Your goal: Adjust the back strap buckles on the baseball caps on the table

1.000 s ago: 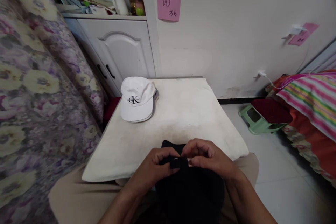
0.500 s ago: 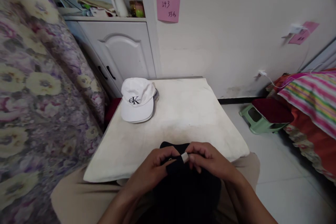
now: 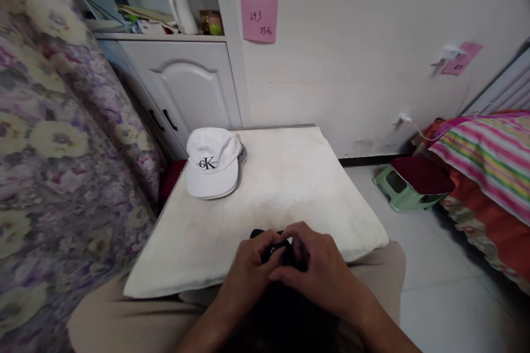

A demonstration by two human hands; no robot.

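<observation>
A dark black cap [image 3: 293,314] lies in my lap at the near edge of the table, its lower part lost in shadow. My left hand [image 3: 250,267] is closed on the cap's band, thumb and forefinger pinching beside a small round eyelet [image 3: 273,250]. Facing it, my right hand [image 3: 325,270] has its fingers curled over the same band, with its thumb reaching towards the left one. A small light piece [image 3: 290,240] shows between the fingertips, mostly covered. At the table's far left sits a white cap [image 3: 212,162] with black letters, another item partly hidden behind it.
A cream cloth covers the table [image 3: 285,176] before me. Behind stand a white cabinet [image 3: 186,85] and a wall with a pink note [image 3: 259,15]. A floral curtain [image 3: 62,176] hangs at left. On the right are a green stool [image 3: 397,190] and a bed [image 3: 492,160].
My right hand has moved left and closed in over the band, its thumb now close to my left thumb. The pale buckle-like piece, plainly visible before, is largely covered. The view has shifted slightly.
</observation>
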